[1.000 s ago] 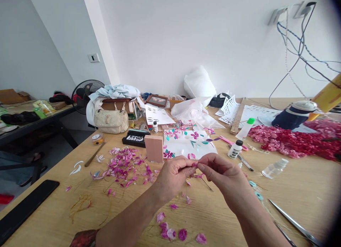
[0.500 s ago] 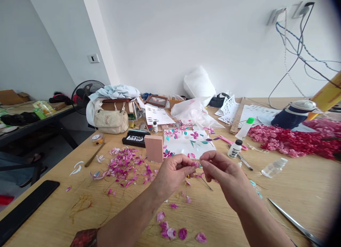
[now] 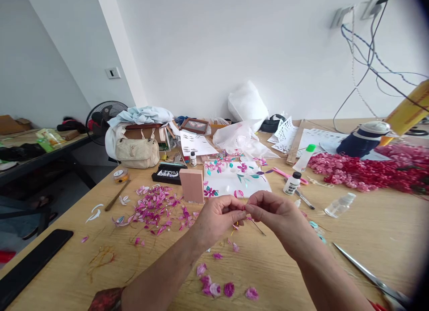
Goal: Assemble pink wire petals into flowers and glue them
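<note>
My left hand (image 3: 223,217) is closed in a pinch on a small pink petal (image 3: 244,208), mostly covered by the fingers. Against it, my right hand (image 3: 271,212) also pinches, its thumb and forefinger meeting the petal's edge. Both hands are just above the wooden table. Below and to the left lies a heap of loose pink petals (image 3: 157,208) with fine wires. Several round magenta blossoms (image 3: 229,289) rest near the table's front. Behind my hands is a white sheet (image 3: 224,177) bearing pink flowers and teal leaves.
A wooden block (image 3: 192,186) stands upright behind my left hand. To the right are a white bottle with black cap (image 3: 292,183), a green-capped bottle (image 3: 304,158), a clear spray bottle (image 3: 340,205) and large scissors (image 3: 363,268). A black slab (image 3: 35,266) lies at left.
My right hand has moved left, and its fingertips now meet those of my left hand at the petal. The whole view has shifted slightly.
</note>
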A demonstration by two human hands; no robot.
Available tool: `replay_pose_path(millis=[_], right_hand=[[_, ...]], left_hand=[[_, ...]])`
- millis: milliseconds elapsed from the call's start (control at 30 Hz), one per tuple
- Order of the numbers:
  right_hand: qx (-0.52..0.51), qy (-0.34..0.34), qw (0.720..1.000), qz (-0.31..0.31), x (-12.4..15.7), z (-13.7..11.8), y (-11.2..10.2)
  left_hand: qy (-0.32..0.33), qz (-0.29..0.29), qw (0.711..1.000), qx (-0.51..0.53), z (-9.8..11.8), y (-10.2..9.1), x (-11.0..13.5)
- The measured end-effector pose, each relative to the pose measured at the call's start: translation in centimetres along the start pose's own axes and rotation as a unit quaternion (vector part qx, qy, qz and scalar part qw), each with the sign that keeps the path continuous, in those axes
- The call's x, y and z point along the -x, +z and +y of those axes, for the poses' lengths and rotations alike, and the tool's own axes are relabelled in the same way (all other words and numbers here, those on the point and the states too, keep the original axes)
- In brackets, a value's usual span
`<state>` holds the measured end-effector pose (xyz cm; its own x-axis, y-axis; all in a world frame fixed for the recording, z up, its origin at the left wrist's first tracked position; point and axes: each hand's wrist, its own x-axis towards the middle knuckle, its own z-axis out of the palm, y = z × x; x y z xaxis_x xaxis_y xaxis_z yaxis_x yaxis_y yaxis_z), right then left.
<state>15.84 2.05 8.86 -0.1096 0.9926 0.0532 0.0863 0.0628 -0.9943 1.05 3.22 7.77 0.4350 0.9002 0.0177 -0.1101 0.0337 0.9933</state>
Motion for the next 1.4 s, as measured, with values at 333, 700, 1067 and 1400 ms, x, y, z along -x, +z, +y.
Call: replay_pose_path(millis=[333, 700, 1067, 1400], right_hand=[[-0.022, -0.009, 0.999, 0.045, 0.0, -0.2, -0.6], [-0.021, 0.018, 0.999, 0.016, 0.0, 0.0, -0.9], [0.032, 0.007, 0.999, 0.040, 0.5, -0.6, -1.6], [-0.015, -0.004, 0.999, 0.037, 0.5, -0.7, -1.7]], left_hand=[[0.041, -0.037, 0.995, -0.084, 0.5, -0.4, 0.2], [0.012, -0.047, 0.997, -0.056, -0.3, -0.9, 0.0], [0.065, -0.025, 0.977, -0.203, 1.0, -0.6, 0.6], [0.043, -0.041, 0.991, -0.120, 1.0, -0.9, 0.6]])
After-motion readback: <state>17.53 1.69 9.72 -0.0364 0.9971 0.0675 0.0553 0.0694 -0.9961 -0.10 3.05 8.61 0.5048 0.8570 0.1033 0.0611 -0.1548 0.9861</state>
